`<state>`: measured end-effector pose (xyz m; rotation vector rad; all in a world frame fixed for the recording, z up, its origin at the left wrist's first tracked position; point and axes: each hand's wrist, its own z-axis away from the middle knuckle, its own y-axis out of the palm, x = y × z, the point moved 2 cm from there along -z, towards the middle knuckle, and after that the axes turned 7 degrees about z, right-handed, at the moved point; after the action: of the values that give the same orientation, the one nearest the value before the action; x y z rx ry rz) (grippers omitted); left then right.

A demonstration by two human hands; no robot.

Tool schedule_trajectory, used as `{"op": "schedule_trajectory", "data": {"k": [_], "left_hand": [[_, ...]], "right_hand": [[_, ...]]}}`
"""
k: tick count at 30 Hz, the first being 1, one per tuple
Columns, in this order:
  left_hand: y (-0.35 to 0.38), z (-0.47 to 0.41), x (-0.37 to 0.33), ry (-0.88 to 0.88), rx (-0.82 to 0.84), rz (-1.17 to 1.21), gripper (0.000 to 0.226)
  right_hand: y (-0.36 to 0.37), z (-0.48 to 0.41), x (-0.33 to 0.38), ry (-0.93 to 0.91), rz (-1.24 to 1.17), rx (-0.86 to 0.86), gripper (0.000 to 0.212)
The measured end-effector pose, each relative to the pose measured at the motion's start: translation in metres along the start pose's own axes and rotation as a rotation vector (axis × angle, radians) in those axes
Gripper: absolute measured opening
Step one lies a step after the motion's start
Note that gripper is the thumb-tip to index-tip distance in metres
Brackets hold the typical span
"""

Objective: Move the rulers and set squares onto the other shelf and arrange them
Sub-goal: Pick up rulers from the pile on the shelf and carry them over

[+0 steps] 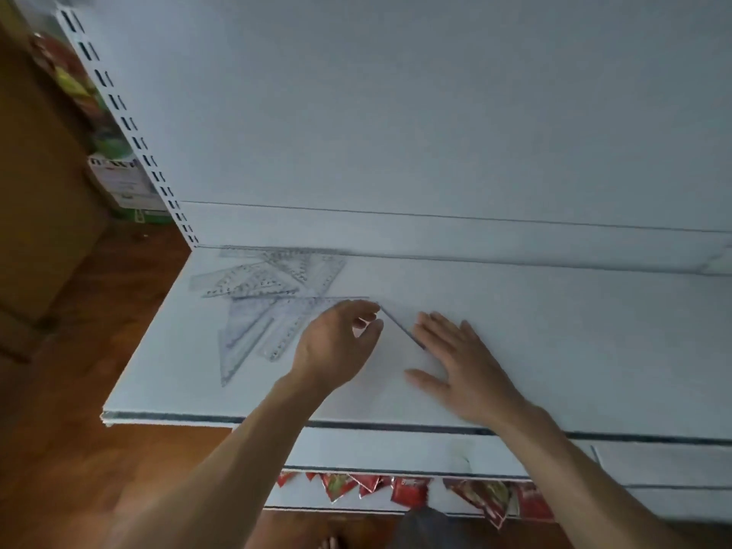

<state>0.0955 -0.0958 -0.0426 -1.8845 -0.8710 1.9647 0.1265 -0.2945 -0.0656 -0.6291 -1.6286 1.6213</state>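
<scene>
Left grip (336,342) pinched set square (401,328) by corner; right grip (461,364) lay flat, released, beside it; best lifted slowly, level.

On the white shelf (554,330), the left hand (336,342) pinches one end of a thin ruler (402,326), whose other end meets the flat, spread right hand (463,366), while clear rulers and set squares (269,279) lie heaped near the shelf's left rear corner.
</scene>
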Motion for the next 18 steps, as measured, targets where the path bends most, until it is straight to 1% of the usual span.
{"op": "schedule_trajectory", "data": {"k": [3,6,7,9,11,12,15,16,18], "left_hand": [[0.013,-0.001,-0.004,0.083,0.044,0.052,0.021],[0.022,0.000,-0.011,0.138,0.110,0.048,0.022],[0.026,0.001,-0.013,0.149,0.136,0.055,0.022],[0.032,0.005,-0.018,0.160,0.197,0.064,0.022],[0.038,0.010,-0.022,0.160,0.262,0.056,0.023],[0.040,0.012,-0.024,0.156,0.297,0.050,0.024],[0.049,0.016,-0.037,0.136,0.400,0.052,0.026],[0.051,0.017,-0.043,0.113,0.430,0.080,0.026],[0.058,0.019,-0.058,0.014,0.500,0.190,0.026]], "right_hand": [[0.000,0.033,0.005,0.010,-0.041,0.007,0.089],[0.007,0.062,0.010,-0.007,-0.078,-0.042,0.077],[0.010,0.071,0.011,-0.023,-0.071,-0.088,0.068],[0.014,0.085,0.012,-0.066,-0.012,-0.243,0.045],[0.012,0.093,0.012,-0.087,-0.006,-0.367,0.028],[0.010,0.096,0.011,-0.086,-0.026,-0.405,0.024],[-0.001,0.104,0.000,-0.024,-0.099,-0.486,0.025],[-0.007,0.105,-0.005,0.007,-0.123,-0.511,0.025],[-0.020,0.108,-0.016,0.065,-0.182,-0.563,0.025]]}}
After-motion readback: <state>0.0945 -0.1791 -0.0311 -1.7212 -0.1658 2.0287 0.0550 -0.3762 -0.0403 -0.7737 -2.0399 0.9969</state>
